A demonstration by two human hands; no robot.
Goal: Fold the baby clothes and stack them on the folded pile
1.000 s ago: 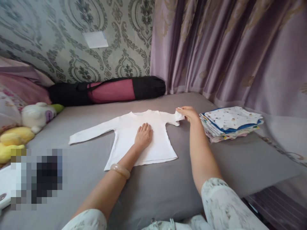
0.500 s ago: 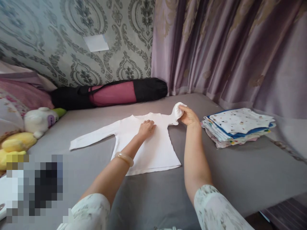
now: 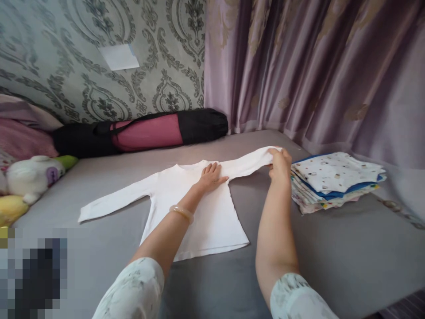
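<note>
A white long-sleeved shirt (image 3: 195, 221) lies spread on the grey bed sheet (image 3: 212, 283), its neckline towards the wall. My left hand (image 3: 211, 177) rests flat on the upper chest of the shirt with fingers spread, holding nothing. Out at the right, my right hand (image 3: 280, 164) pinches the cuff end of the right-side sleeve, which is stretched out straight. The other sleeve reaches out to the left, flat on the sheet.
A stack of folded clothes (image 3: 338, 175) sits right of my right hand. A black and pink long bag (image 3: 149, 132) lies along the wall. Stuffed toys (image 3: 33, 177) are at the left. Purple curtains (image 3: 299, 66) hang behind.
The bunched right-side sleeve is now drawn out long, and my right hand has moved right with its cuff. My left hand has shifted slightly towards that shoulder, its fingers spread wider.
</note>
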